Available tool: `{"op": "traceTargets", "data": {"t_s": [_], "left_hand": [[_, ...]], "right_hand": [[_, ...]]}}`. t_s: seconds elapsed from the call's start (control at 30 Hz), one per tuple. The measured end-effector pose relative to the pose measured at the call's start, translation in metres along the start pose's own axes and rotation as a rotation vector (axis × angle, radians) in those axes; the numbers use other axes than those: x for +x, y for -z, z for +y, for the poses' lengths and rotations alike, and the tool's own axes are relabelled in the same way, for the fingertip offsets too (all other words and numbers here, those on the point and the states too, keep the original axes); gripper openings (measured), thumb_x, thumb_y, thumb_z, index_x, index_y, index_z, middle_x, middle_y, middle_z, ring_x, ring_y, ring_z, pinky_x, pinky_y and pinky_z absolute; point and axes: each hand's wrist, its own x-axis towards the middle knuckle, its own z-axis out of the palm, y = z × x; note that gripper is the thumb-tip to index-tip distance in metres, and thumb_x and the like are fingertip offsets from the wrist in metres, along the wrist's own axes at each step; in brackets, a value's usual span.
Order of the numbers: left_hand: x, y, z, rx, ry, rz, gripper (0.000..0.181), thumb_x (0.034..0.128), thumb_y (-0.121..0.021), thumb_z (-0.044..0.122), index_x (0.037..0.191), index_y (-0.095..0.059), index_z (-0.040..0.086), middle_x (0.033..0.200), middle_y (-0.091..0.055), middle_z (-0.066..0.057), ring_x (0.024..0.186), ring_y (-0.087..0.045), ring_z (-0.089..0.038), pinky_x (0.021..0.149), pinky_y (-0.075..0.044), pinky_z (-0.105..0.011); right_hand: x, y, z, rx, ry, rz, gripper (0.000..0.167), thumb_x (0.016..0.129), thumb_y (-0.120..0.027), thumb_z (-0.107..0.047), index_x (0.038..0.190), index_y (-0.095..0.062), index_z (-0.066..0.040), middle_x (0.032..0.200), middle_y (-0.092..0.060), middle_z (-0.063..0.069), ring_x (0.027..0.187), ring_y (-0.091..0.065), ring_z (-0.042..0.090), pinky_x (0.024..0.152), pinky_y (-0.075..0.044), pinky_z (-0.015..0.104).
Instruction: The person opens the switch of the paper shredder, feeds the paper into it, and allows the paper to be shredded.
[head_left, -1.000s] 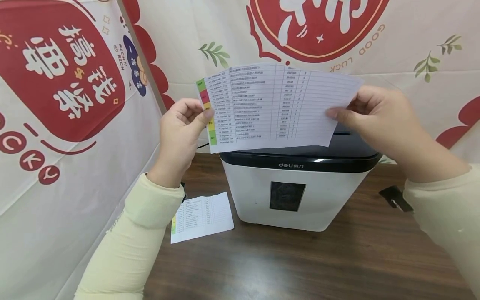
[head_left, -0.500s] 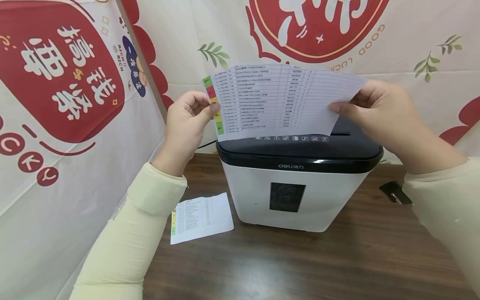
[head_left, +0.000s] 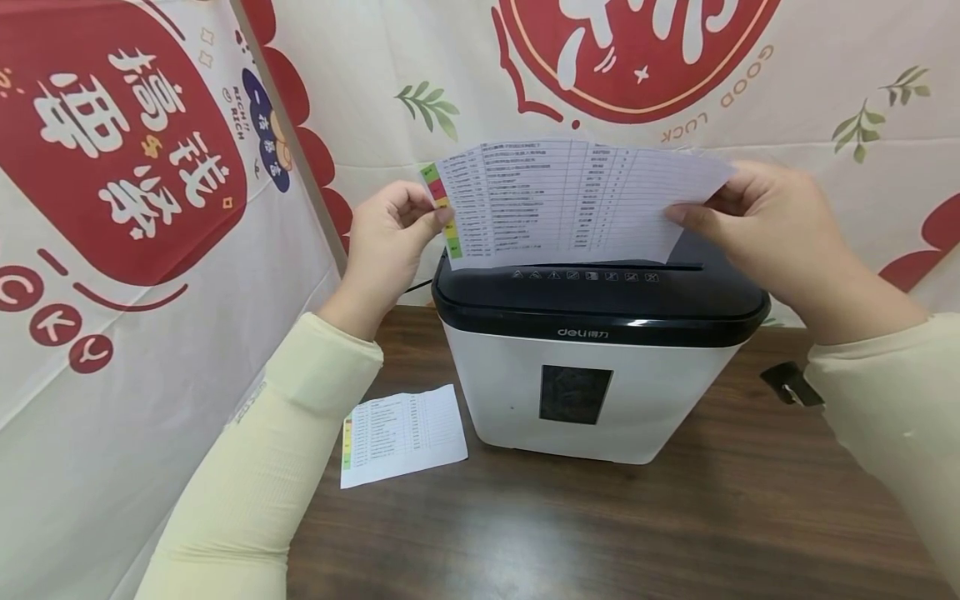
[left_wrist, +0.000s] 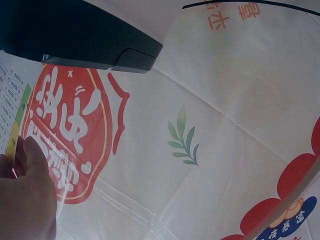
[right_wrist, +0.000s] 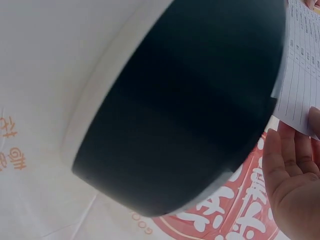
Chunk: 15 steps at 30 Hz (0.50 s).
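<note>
A printed sheet [head_left: 555, 204] with a coloured strip down its left edge is stretched between both hands, slightly bowed, over the black top of a white shredder [head_left: 517, 383]. My left hand [head_left: 390, 242] pinches its left edge between thumb and fingers; my right hand [head_left: 780, 233] pinches its right end. The sheet's lower edge hangs just behind the row of icons and hides part of the slot; whether it touches the lid I cannot tell. In the left wrist view the left hand [left_wrist: 30, 190] grips the coloured edge. The right wrist view shows the right hand [right_wrist: 295, 175] at the sheet's corner.
A second printed sheet [head_left: 405, 437] lies on the brown wooden table [head_left: 562, 533], left of the shredder. Printed cloth [head_left: 360, 50] hangs behind and to the left. A black strap with a metal piece [head_left: 791, 383] shows beside the right sleeve.
The held sheet has come down towards the shredder's top and shifted right, uncovering the icons. My left hand moved right with it; my right hand moved slightly up.
</note>
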Motion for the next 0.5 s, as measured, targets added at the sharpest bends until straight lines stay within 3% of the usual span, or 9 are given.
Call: {"op": "traceTargets", "data": {"t_s": [0.23, 0.5], "left_hand": [[0.005, -0.005, -0.001, 0.059, 0.011, -0.015, 0.012, 0.0885, -0.067, 0.003, 0.082, -0.058, 0.002, 0.1, -0.069, -0.013, 0.09, -0.063, -0.02, 0.082, -0.049, -0.026], [0.01, -0.01, -0.002, 0.097, 0.005, -0.022, 0.013, 0.0885, -0.068, 0.004, 0.081, -0.057, 0.002, 0.098, -0.069, -0.013, 0.086, -0.062, -0.018, 0.077, -0.045, -0.024]], "right_hand": [[0.002, -0.001, 0.006, 0.019, -0.015, 0.019, 0.042, 0.088, -0.071, -0.027, 0.127, -0.065, -0.013, 0.124, -0.065, 0.01, 0.084, -0.055, -0.018, 0.072, -0.042, 0.003], [0.003, -0.001, 0.013, 0.056, 0.004, 0.033, 0.042, 0.088, -0.072, -0.025, 0.127, -0.065, -0.012, 0.119, -0.067, -0.001, 0.083, -0.056, -0.017, 0.071, -0.042, 0.002]]}}
